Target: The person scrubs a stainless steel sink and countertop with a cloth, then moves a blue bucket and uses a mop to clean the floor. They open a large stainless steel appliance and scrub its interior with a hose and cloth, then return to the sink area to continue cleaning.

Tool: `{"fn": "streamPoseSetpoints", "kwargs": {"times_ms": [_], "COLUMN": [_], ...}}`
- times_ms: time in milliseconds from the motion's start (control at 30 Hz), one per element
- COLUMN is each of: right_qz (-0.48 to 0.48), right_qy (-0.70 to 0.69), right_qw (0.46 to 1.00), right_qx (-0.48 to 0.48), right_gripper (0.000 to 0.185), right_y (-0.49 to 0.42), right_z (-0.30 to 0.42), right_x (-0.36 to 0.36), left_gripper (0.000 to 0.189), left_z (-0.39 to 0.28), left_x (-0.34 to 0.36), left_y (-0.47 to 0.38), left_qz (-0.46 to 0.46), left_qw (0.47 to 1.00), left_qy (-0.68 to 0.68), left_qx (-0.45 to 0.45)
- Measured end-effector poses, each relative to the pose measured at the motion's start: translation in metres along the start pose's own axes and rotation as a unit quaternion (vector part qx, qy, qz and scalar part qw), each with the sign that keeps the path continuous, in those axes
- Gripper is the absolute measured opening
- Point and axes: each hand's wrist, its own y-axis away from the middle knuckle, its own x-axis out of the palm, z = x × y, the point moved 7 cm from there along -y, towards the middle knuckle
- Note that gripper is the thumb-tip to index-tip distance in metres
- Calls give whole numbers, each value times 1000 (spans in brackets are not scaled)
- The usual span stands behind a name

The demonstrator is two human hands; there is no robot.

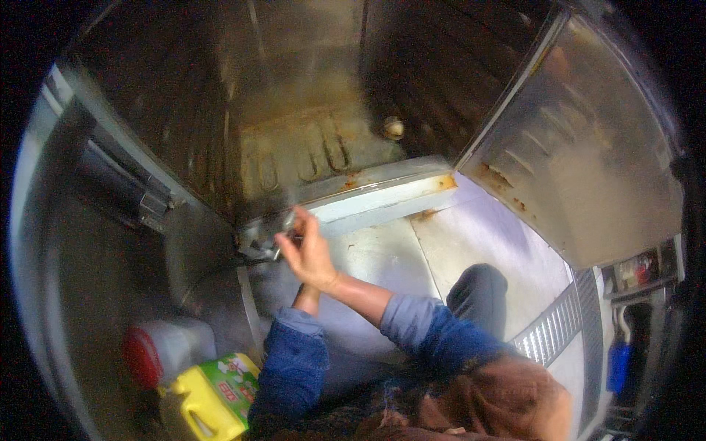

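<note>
At the lower left corner of a large metal cabinet's opening, my right hand (310, 251) has its thumb and fingers around a small shiny metal piece (288, 221). Motion blur hides what the piece is. My left wrist (307, 299) passes under the right one, and the left hand itself is hidden behind my right hand. Both hands are close to the cabinet's pale sill (380, 199), which has rust at its right end. Inside, the cabinet floor (314, 132) is stained and has raised U-shaped ridges. A round pale knob-like part (394, 128) shows near the inner right wall.
The cabinet door (595, 160) stands swung out on the right, rusty along its lower edge. To my left are a yellow jug (212, 399) with a green label and a whitish container with a red end (185, 347). A metal floor grate (551, 325) lies right of my knee (479, 297).
</note>
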Motion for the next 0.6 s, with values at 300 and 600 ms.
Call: {"fn": "streamPoseSetpoints", "kwargs": {"times_ms": [300,600], "right_qz": [42,-143], "right_qy": [93,-131], "right_qw": [994,970], "right_qx": [-49,149], "right_gripper": [59,59], "right_y": [2,-5], "right_z": [8,-62], "right_x": [2,-42], "left_gripper": [31,31], "left_z": [-2,-3], "left_x": [-2,19], "left_y": [7,-19], "left_qz": [15,96], "left_qw": [994,914], "left_qy": [-110,-391], "left_qx": [-4,43]}}
